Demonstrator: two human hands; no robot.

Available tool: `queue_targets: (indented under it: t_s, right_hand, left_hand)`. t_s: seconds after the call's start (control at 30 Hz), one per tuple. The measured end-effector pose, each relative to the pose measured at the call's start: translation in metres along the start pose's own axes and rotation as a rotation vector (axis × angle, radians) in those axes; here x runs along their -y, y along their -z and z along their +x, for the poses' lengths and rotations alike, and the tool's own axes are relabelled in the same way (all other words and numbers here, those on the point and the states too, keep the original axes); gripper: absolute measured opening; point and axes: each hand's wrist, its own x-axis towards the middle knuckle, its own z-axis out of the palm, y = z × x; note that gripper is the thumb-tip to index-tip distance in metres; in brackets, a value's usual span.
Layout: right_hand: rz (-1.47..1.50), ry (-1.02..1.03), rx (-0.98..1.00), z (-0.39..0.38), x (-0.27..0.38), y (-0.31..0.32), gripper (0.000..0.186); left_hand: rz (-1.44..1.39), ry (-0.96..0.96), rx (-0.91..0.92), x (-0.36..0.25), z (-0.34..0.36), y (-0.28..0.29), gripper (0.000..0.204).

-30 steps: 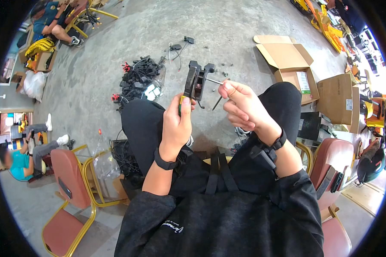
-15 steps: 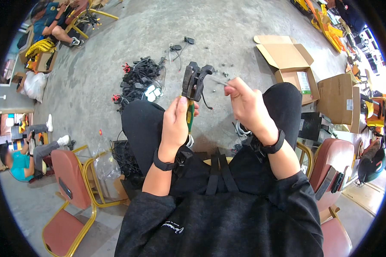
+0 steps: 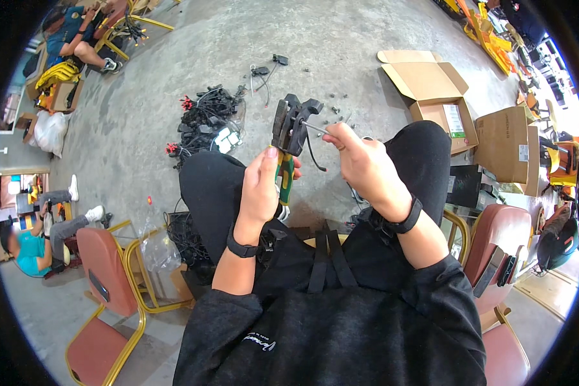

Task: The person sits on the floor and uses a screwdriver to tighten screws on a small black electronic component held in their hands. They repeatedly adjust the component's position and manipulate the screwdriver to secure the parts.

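My left hand (image 3: 260, 190) is closed around the green-and-yellow handles of a pair of pliers (image 3: 287, 175), held upright between my knees. At the top of the pliers is a black plastic clamp-like part (image 3: 296, 128) with a short black cable hanging from it; where the jaws meet it is hard to make out. My right hand (image 3: 363, 164) pinches a thin metal rod (image 3: 316, 128), its far end against the right side of the black part. The rod's near end is hidden in my fingers, so its kind does not show.
A pile of black parts and cables (image 3: 206, 122) lies on the concrete floor beyond my left knee. Small black pieces (image 3: 334, 110) are scattered ahead. An open cardboard box (image 3: 441, 119) stands right, chairs (image 3: 106, 264) flank me, and other people sit at left.
My right hand has moved left and slightly down, bringing the rod from apart to touching the black part. The pliers' handles show more spread below my left hand.
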Motion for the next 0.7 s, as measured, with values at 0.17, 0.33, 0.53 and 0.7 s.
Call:
queue_targets:
  t_s: [0.17,0.33,0.53,0.7]
  right_hand:
    - [-0.198,0.077,0.02,0.0,-0.006,0.004,0.029]
    - [-0.389,0.122,-0.018,0.004,0.001,0.006,0.023]
    - [-0.195,0.235,-0.284,0.013,-0.004,-0.004,0.019]
    - [-0.006,0.056,-0.185,0.009,-0.003,-0.009,0.015]
  left_hand:
    - [0.113,-0.02,-0.064,0.005,0.003,-0.002,0.04]
    - [0.196,-0.06,-0.113,0.001,0.0,-0.003,0.038]
    - [0.193,-0.105,-0.138,0.005,0.002,-0.001,0.038]
    - [0.22,-0.124,-0.154,0.005,0.002,-0.001,0.036]
